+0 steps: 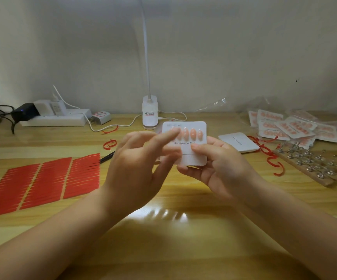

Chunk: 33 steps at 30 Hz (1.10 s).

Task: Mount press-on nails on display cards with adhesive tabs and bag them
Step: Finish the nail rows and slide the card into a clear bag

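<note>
Holding a white display card (192, 154) above the wooden table (163, 239), the right hand (220, 168) curls round its lower right edge, thumb pressed on the front under the printed words "Handmade Nail". The left hand (135, 168) is spread and relaxed, its forefinger stretched out to touch the leftmost of the peach press-on nails (193, 133) set in a row along the card's top. Left of the grip lie red sheets of adhesive tabs (42, 182), with black tweezers (107, 157) at their far edge. Right of it a wooden rack of metal nail stands (313, 164) sits among curled red backing strips (272, 160). Just beyond the right hand is a stack of blank cards (240, 142). Farther right, clear bags (297, 128) hold finished cards of peach nails. Behind the card stands a white clip lamp (150, 112); far left, a power strip (54, 118).
</note>
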{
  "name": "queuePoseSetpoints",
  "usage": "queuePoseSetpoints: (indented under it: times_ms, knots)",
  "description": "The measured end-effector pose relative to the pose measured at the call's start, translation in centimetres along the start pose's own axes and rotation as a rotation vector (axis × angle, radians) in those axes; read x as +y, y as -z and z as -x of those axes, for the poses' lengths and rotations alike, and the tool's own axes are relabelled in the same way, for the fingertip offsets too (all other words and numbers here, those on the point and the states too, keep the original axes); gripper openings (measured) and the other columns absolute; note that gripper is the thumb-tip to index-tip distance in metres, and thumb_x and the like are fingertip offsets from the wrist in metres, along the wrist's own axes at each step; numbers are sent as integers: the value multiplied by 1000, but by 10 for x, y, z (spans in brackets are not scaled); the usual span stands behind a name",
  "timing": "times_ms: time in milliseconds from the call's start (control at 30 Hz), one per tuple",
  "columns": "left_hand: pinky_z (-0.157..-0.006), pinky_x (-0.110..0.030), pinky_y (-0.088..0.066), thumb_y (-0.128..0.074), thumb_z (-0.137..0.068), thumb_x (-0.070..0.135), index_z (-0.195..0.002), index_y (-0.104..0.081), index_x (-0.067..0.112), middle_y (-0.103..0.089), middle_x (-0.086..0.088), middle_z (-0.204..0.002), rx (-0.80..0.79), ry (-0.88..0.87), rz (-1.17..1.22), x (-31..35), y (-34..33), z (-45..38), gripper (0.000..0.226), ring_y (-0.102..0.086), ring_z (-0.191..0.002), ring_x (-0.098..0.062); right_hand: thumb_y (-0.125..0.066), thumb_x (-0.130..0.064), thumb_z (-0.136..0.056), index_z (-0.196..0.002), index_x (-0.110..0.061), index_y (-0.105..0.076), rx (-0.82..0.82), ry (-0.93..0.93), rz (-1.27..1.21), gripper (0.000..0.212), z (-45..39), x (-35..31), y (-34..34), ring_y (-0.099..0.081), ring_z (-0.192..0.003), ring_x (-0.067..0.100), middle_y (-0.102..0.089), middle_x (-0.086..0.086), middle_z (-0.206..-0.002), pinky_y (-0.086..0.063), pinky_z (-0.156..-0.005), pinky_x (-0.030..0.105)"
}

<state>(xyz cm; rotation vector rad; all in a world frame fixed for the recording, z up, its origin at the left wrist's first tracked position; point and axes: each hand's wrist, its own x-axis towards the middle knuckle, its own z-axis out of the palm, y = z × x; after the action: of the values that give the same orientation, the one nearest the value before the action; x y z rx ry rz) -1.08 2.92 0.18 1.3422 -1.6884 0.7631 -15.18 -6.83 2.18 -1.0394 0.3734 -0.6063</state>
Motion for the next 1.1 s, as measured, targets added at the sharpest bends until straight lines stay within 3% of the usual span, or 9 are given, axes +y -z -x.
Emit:
queuePoseSetpoints:
  times_ms: [100,167,233,300,533,667,867,1000,1100]
  knots:
    - [-90,-36,-52,-58,-94,25,-124,-51,14,-67,1,-113,31,316,308,8,2,-3,33,-64,-106,-14,-42,0,-97,-103,-4,-63,-5,20,-54,22,-1,-4,0,-69,-72,21,-73,9,-85,-59,-61,31]
    - [-85,-25,-53,-62,-91,31,-119,-51,25,-65,5,-111,38,613,514,10,3,-6,30,-64,-101,-10,-43,0,-97,-104,-4,-63,-5,30,-60,22,-1,-5,1,-68,-73,22,-73,10,-88,-59,-62,30]
    - [-80,-27,-56,-69,-84,37,-116,-53,28,-69,-2,-104,12,913,772,9,2,-9,37,-68,-96,-17,-44,0,-96,-106,-4,-63,-7,30,-39,22,-1,-3,1,-68,-75,22,-72,11,-91,-59,-62,30]
    - [-80,-35,-58,-71,-71,34,-119,-53,22,-72,-12,-99,-20,1062,962,6,-2,-8,52,-71,-95,-25,-45,0,-96,-106,-3,-63,-5,30,-11,21,-1,-1,1,-69,-77,22,-72,13,-91,-59,-63,31]
    - [-76,-41,-60,-78,-64,23,-121,-52,18,-75,-12,-95,-103,1077,1032,5,-5,-5,62,-73,-88,-30,-47,-1,-96,-108,-1,-63,-36,31,59,20,0,5,1,-70,-82,24,-72,17,-98,-58,-63,29]
    - [-65,-27,-58,-74,-67,20,-117,-53,21,-76,-8,-89,-106,1039,996,7,-5,-4,54,-74,-84,-23,-49,-2,-96,-105,-1,-64,-31,15,66,18,-2,6,4,-71,-82,25,-74,13,-91,-57,-60,30]
    - [-61,-25,-55,-72,-83,8,-112,-49,28,-77,0,-87,-93,1049,825,-3,-9,1,42,-74,-82,-17,-56,-13,-94,-91,-12,-72,8,26,263,16,-5,5,14,-70,-79,17,-74,4,-81,-60,-67,32]
    - [-59,-25,-57,-76,-81,12,-115,-49,25,-77,0,-85,-112,1107,827,-4,-12,5,45,-74,-79,-17,-60,-6,-92,-93,-9,-70,80,58,371,10,-10,4,23,-71,-76,16,-75,5,-83,-60,-68,28]
    - [-61,-31,-59,-79,-78,20,-118,-47,27,-76,4,-80,-182,1054,669,-4,-14,7,51,-73,-72,-12,-64,1,-87,-89,-9,-69,91,55,422,11,-11,1,29,-72,-70,16,-75,6,-78,-58,-59,24]
